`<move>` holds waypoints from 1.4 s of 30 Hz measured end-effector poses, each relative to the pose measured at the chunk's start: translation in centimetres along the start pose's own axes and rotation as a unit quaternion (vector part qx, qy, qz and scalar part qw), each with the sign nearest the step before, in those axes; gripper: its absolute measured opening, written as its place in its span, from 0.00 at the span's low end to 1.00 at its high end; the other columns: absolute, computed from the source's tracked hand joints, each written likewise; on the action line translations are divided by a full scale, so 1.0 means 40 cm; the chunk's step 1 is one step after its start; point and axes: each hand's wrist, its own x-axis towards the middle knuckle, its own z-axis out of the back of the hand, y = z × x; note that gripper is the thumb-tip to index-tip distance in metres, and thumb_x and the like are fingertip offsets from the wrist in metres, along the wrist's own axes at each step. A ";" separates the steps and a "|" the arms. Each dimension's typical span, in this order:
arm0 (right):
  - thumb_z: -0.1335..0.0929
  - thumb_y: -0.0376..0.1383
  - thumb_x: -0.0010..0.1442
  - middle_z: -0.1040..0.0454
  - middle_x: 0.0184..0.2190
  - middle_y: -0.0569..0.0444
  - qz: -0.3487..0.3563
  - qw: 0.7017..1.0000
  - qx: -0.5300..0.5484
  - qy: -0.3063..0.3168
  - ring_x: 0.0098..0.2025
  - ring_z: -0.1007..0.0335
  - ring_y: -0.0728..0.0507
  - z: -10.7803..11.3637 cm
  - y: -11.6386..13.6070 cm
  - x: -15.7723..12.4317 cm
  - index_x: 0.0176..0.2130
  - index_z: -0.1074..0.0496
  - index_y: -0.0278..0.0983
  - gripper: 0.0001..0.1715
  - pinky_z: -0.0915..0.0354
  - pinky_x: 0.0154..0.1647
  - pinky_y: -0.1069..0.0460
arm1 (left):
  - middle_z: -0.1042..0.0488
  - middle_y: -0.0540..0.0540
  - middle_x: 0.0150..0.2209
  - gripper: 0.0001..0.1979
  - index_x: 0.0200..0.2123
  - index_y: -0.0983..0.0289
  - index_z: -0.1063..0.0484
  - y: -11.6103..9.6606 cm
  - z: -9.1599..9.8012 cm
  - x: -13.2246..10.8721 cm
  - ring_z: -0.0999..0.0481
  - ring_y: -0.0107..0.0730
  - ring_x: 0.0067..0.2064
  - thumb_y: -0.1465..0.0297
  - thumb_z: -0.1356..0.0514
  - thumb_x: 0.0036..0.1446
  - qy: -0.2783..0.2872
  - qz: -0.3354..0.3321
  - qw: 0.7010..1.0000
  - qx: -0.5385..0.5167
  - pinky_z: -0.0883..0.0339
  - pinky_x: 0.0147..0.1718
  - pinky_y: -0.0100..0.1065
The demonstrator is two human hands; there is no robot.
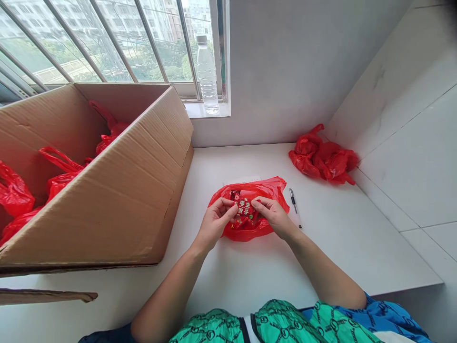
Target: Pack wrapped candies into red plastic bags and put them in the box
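An open red plastic bag [246, 233] lies on the white table, with small red packets inside it. Above the bag's mouth, a small red packet [244, 206] with pale printed characters is stretched between my two hands. My left hand [216, 220] pinches its left edge between thumb and fingers. The packet's right edge is pinched by my right hand [273, 215]. A black and clear pen [295, 207] lies just right of the bag. Part of a white paper shows from behind and beside the bag.
A large open cardboard box [117, 205] with several red bags [59, 183] stands at the left. Crumpled red bags [321, 157] lie at the back right by the wall. A water bottle [207, 76] stands on the windowsill [224, 110]. A cardboard flap [46, 296] juts in at the lower left.
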 end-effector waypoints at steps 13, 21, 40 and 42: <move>0.31 0.48 0.63 0.24 0.34 0.56 0.043 0.989 -0.137 -0.033 0.34 0.28 0.45 -0.003 0.002 -0.008 0.42 0.29 0.41 0.14 0.32 0.36 0.50 | 0.21 0.51 0.35 0.12 0.41 0.58 0.29 -0.009 0.031 -0.004 0.21 0.36 0.38 0.57 0.46 0.66 0.012 -0.065 0.954 0.293 0.32 0.36 0.33; 0.36 0.35 0.65 0.23 0.39 0.52 0.138 0.882 -0.435 -0.121 0.42 0.27 0.42 0.030 -0.043 0.018 0.41 0.28 0.40 0.07 0.34 0.42 0.49 | 0.22 0.49 0.46 0.12 0.48 0.53 0.27 -0.021 0.074 -0.010 0.21 0.39 0.41 0.59 0.41 0.61 0.017 -0.029 0.755 0.655 0.40 0.29 0.32; 0.36 0.40 0.67 0.23 0.42 0.51 0.146 0.883 -0.419 -0.157 0.41 0.26 0.41 0.052 -0.025 0.008 0.43 0.27 0.41 0.10 0.33 0.41 0.48 | 0.22 0.55 0.41 0.10 0.41 0.57 0.25 0.024 0.045 0.010 0.26 0.39 0.40 0.68 0.46 0.65 -0.004 -0.189 0.780 0.596 0.39 0.34 0.35; 0.37 0.38 0.67 0.22 0.43 0.51 0.133 0.882 -0.436 -0.119 0.43 0.26 0.41 0.046 -0.033 0.009 0.46 0.28 0.41 0.11 0.33 0.42 0.48 | 0.22 0.56 0.41 0.12 0.43 0.58 0.24 0.044 0.013 0.020 0.27 0.42 0.43 0.69 0.47 0.66 0.012 -0.213 0.769 0.603 0.37 0.39 0.38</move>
